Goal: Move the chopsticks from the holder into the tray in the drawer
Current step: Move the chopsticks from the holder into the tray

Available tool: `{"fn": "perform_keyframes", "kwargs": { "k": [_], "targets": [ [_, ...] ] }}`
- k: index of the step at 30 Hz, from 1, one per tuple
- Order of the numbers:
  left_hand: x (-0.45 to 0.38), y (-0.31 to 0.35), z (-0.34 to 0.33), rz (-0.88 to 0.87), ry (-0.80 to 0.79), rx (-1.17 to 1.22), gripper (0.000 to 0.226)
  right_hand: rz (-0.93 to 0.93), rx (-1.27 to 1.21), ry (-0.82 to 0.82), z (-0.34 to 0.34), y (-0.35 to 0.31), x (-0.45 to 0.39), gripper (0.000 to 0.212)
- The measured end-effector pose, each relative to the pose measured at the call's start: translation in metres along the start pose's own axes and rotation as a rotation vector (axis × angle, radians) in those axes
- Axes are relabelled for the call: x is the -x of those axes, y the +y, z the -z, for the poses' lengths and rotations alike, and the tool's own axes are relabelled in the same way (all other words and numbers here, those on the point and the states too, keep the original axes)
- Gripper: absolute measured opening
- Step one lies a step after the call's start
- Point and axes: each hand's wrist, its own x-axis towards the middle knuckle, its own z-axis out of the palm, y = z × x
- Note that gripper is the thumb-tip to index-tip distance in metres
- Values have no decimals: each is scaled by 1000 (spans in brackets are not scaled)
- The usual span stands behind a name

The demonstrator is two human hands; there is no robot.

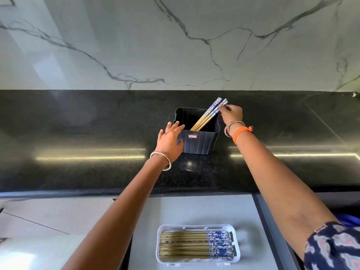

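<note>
Now three chopsticks lean in one holder.

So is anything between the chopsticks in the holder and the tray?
Nothing visible. The right hand is at the chopsticks leaning out of the holder; bare counter lies before the tray, which already holds a row.

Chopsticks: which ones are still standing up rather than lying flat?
The three chopsticks leaning in the dark holder on the counter; the rest lie flat in the white tray.
</note>
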Motion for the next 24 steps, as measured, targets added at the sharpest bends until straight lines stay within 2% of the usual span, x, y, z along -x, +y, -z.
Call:
{"fn": "perform_keyframes", "kwargs": {
  "k": [7,12,13,15,18,21,24],
  "targets": [
    [9,5,9,7,32,121,58,216,-68,221,38,-31,-5,33],
    [39,18,5,-38,112,225,56,251,-372,368,95,-37,15,24],
    [46,21,2,-48,152,259,54,226,-476,383,106,-37,21,21],
    [62,26,-2,-65,295,368,50,138,-677,396,121,-35,39,29],
    [96,30,-13,55,486,662,42,-77,-843,325,126,-7,85,33],
    [135,8,-37,320,563,911,30,-300,-765,206,105,54,140,38],
    [176,-44,-75,592,571,859,28,-519,-538,142,75,123,204,46]
  ]
}}
